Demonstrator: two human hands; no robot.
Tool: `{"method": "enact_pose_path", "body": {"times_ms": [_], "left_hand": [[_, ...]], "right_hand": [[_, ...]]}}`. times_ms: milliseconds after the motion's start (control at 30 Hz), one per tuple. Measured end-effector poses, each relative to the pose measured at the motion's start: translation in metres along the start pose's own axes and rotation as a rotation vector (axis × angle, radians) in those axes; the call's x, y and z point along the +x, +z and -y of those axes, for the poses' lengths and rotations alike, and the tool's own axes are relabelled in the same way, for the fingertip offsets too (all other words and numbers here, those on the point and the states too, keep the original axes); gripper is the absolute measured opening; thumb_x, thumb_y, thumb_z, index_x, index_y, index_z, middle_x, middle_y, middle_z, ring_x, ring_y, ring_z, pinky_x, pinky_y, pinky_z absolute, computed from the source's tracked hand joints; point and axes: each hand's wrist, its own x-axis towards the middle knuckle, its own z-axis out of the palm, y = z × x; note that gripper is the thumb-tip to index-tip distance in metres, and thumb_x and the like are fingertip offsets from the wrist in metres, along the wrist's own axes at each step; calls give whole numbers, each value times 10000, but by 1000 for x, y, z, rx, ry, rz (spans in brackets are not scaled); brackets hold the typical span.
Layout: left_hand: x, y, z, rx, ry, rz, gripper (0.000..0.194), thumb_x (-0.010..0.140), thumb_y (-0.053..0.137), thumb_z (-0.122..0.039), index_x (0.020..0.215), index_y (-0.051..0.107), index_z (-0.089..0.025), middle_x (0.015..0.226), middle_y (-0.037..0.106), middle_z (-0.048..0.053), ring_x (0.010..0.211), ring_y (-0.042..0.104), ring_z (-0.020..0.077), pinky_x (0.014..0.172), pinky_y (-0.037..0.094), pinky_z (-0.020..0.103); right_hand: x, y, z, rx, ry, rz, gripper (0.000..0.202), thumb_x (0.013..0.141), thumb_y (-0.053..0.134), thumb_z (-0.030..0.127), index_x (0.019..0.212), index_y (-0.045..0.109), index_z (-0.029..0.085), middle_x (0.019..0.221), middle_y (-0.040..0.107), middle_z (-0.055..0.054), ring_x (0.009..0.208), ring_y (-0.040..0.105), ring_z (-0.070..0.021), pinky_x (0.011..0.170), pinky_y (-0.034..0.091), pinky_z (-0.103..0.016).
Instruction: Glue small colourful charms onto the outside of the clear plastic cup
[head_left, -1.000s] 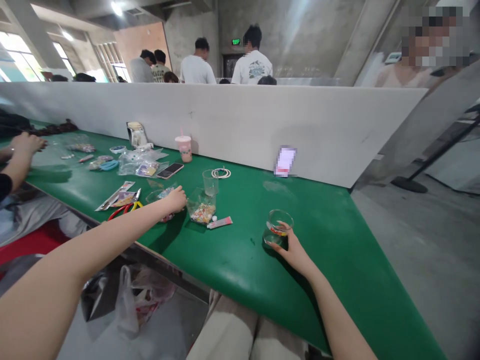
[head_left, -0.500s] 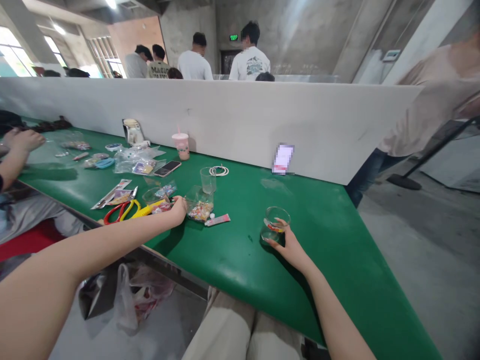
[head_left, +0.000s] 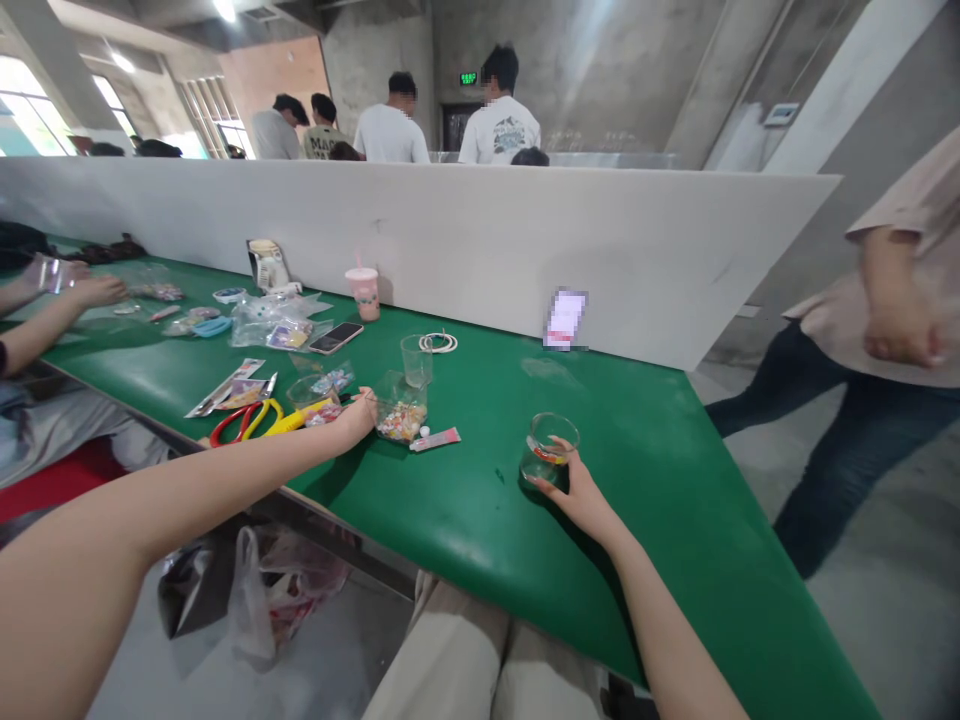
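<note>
Currently R hand [head_left: 583,497] grip's round glass [head_left: 535,464], L hand [head_left: 358,420] grip unclear, clear tub [head_left: 393,387] & tube [head_left: 437,439] btwn.

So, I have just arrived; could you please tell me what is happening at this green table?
A seated person's right hand holds a clear glass upright on the green table. The left hand is beside a clear container of colourful small pieces; whether it grips anything is unclear. A small tube lies in front, and scissors lie to the left.
</note>
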Motion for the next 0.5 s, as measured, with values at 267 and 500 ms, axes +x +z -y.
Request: {"method": "enact_pose_path", "body": {"times_ms": [267, 500], "left_hand": [[6, -47, 31, 65, -11, -47, 189, 738, 503, -79, 692, 673, -150, 917, 664, 175, 979, 557, 267, 877, 331, 396], [24, -91, 105, -19, -287, -151, 333, 832, 469, -293, 724, 664, -45, 832, 657, 242, 956, 571, 351, 817, 401, 476]], "right_hand": [[0, 0, -1, 1, -29, -6, 617, 771, 601, 450, 1289, 375, 201, 1330, 494, -132, 1268, 445, -274, 1078, 310, -481], [-1, -1, 1, 9, 12, 4, 629, 771, 604, 456, 1294, 354, 212, 1338, 481, -127, 1273, 439, -271, 1087, 295, -482]]}}
